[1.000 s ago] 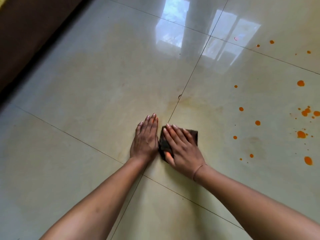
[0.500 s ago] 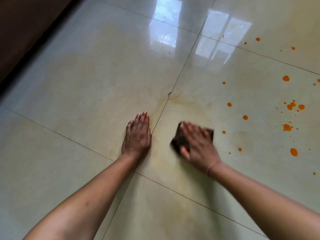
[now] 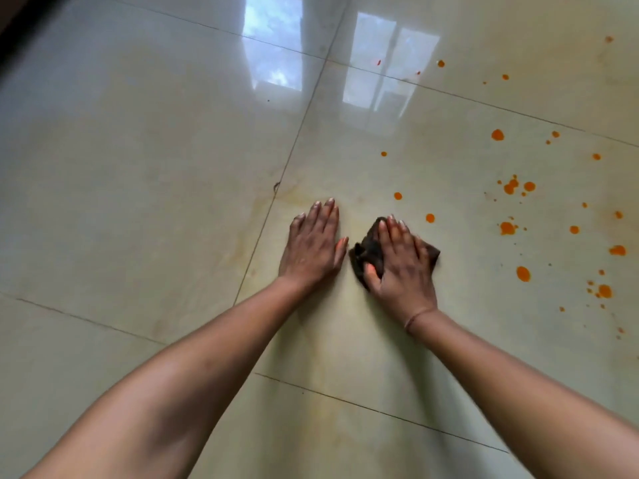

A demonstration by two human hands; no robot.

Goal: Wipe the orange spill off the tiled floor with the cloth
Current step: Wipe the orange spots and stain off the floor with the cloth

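head view, looking down at a glossy pale tiled floor (image 3: 145, 209) crossed by thin dark grout lines (image 3: 294, 146). left hand (image 3: 313, 245) flat on the tile, palm down, fingers straight and together, grip released and holding nothing. right hand (image 3: 401, 262) just right of it, pressed palm down on a dark brown cloth (image 3: 368, 250), fingers spread over the top and thumb tucked against the near left edge; grip closed lightly on the cloth, pinning it to the floor. cloth crumpled, poking out at the left of the hand and at a corner on the right. hands close together, a narrow strip of bare tile between. thin band (image 3: 416, 316) around the right wrist. orange spill (image 3: 508, 228) scattered as separate drops and splashes to the right and far right of the cloth, nearest drop (image 3: 429, 218) just beyond the right fingertips, apart from the cloth. faint yellowish smear (image 3: 301, 198) on the tile around and beyond both hands. bright window reflections (image 3: 387, 74) on the far tiles. dark edge (image 3: 14, 25) at the far left corner, too dim to identify.
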